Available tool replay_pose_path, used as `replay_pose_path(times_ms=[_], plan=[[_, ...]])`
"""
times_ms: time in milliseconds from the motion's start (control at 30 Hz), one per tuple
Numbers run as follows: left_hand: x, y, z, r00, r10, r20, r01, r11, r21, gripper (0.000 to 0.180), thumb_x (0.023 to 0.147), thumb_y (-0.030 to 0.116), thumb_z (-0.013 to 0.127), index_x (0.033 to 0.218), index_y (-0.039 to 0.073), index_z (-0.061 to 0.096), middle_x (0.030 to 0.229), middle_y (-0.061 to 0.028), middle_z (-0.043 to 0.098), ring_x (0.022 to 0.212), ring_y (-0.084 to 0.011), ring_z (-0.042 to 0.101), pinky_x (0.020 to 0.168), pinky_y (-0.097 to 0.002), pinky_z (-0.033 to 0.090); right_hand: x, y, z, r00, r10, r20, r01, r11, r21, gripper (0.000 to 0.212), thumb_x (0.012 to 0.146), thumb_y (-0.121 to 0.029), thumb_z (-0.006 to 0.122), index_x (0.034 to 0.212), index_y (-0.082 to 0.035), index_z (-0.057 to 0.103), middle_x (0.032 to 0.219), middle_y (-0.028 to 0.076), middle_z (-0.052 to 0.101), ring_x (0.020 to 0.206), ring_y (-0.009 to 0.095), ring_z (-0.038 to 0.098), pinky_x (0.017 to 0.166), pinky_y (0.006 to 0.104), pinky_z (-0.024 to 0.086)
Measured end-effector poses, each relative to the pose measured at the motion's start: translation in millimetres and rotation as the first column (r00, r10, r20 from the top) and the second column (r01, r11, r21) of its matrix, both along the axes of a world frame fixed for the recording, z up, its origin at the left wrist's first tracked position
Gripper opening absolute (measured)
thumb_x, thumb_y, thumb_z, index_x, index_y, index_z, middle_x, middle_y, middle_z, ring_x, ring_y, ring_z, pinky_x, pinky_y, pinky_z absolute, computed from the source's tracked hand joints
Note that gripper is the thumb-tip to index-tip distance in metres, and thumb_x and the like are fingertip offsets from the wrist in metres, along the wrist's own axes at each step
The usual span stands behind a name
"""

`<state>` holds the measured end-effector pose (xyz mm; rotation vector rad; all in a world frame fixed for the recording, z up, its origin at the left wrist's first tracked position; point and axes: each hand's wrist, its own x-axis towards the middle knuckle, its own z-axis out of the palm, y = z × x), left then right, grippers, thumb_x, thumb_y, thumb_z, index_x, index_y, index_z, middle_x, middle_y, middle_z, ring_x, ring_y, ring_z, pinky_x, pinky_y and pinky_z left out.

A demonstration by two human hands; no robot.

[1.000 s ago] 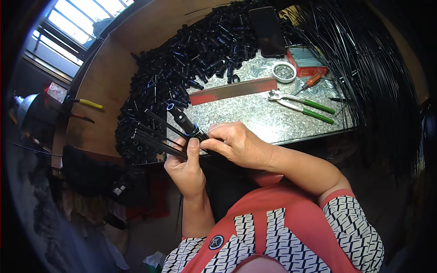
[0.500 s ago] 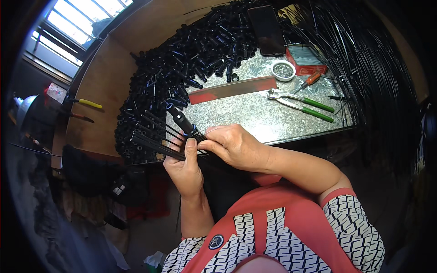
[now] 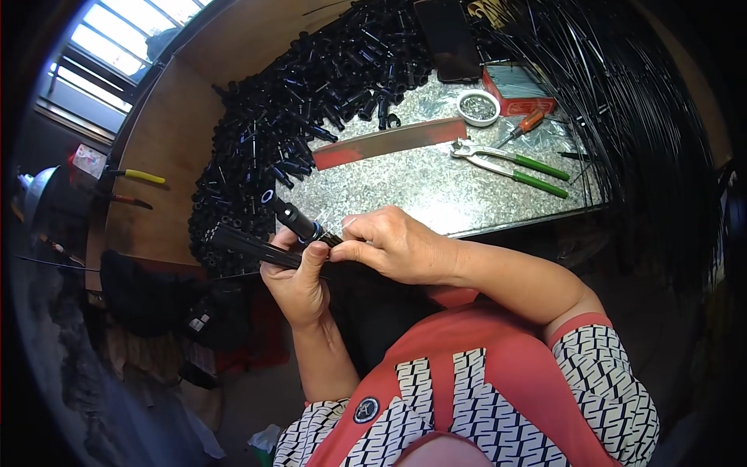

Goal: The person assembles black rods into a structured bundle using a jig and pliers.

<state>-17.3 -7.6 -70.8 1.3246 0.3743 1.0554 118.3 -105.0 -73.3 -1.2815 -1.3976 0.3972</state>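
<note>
My left hand (image 3: 298, 284) is closed around a black tubular fitting (image 3: 290, 214) with a blue ring near its lower end. A bundle of thin black rods (image 3: 247, 244) lies across the same hand, its ends pointing left. Thumb and fingers of my right hand (image 3: 398, 247) pinch at the lower end of the fitting, beside the left thumb. A thin pale strand sticks up by the right fingertips, too fine to name. What lies between those fingertips is mostly hidden.
Black tubular fittings (image 3: 311, 86) are heaped along the speckled tabletop (image 3: 373, 187). A flat metal strip (image 3: 389, 144), green-handled pincers (image 3: 517, 167), a screwdriver (image 3: 531, 122), a white cup (image 3: 478, 121) of small metal parts, a red box (image 3: 527, 105), a phone (image 3: 447, 43) and long black rods (image 3: 630, 117) lie beyond.
Both hands have shifted slightly left with the fitting. The rods, fanned apart before, now lie together in a tight bundle. My right hand still pinches at the fitting's lower end.
</note>
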Motion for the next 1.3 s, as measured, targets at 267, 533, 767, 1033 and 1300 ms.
replay_pose_path(times_ms=[267, 533, 767, 1033, 1300], plan=[[-10, 21, -1, 0.967, -0.238, -0.092, 0.245, 0.966, 0.084, 0.042, 0.078, 0.021, 0.079, 0.103, -0.008, 0.064, 0.089, -0.0088, 0.065, 0.082, -0.0161, 0.062, 0.077, -0.0277, 0.048, 16, 1, 6, 0.940, 0.192, -0.283, -0.271, 0.923, -0.275, 0.034, 0.085, -0.028, 0.071, 0.068, -0.003, 0.056, 0.062, 0.003, 0.058, 0.055, 0.009, 0.057, 0.049, 0.0256, 0.043], [10, -1, -12, 0.988, -0.153, -0.004, 0.153, 0.987, -0.055, 0.058, 0.082, 0.011, 0.073, 0.130, -0.008, 0.046, 0.100, -0.0108, 0.063, 0.091, -0.0163, 0.061, 0.085, -0.0299, 0.048, 11, 6, -6, 0.935, 0.034, -0.353, -0.155, 0.935, -0.320, 0.035, 0.082, -0.024, 0.074, 0.066, -0.003, 0.051, 0.065, 0.005, 0.058, 0.057, 0.013, 0.058, 0.049, 0.0276, 0.043], [21, -28, -20, 0.969, 0.242, -0.056, -0.215, 0.931, 0.296, 0.064, 0.086, 0.000, 0.063, 0.139, -0.002, 0.027, 0.102, -0.0057, 0.049, 0.094, -0.0112, 0.049, 0.085, -0.0255, 0.042, -16, 15, -10, 0.990, -0.140, -0.022, 0.141, 0.989, 0.051, 0.023, 0.081, -0.013, 0.065, 0.070, 0.002, 0.050, 0.071, 0.020, 0.055, 0.070, 0.042, 0.057, 0.064, 0.0472, 0.046], [3, -21, -2, 0.962, 0.062, -0.267, 0.008, 0.967, 0.254, 0.037, 0.089, 0.001, 0.058, 0.121, -0.002, 0.040, 0.097, -0.0052, 0.048, 0.086, -0.0095, 0.049, 0.080, -0.0244, 0.042, -15, 7, -16, 0.995, -0.092, 0.037, 0.088, 0.991, 0.097, 0.010, 0.082, 0.000, 0.059, 0.080, 0.002, 0.049, 0.072, 0.016, 0.051, 0.070, 0.036, 0.055, 0.062, 0.0412, 0.044], [-2, -17, 3, 0.968, 0.091, -0.236, 0.004, 0.928, 0.374, 0.016, 0.088, -0.002, 0.056, 0.100, 0.000, 0.046, 0.090, -0.0061, 0.049, 0.082, -0.0112, 0.048, 0.073, -0.0259, 0.042, -11, -1, 2, 0.999, 0.012, 0.037, -0.014, 0.999, 0.044, 0.010, 0.081, 0.000, 0.060, 0.079, 0.002, 0.051, 0.075, 0.015, 0.054, 0.069, 0.033, 0.056, 0.062, 0.0395, 0.045]])
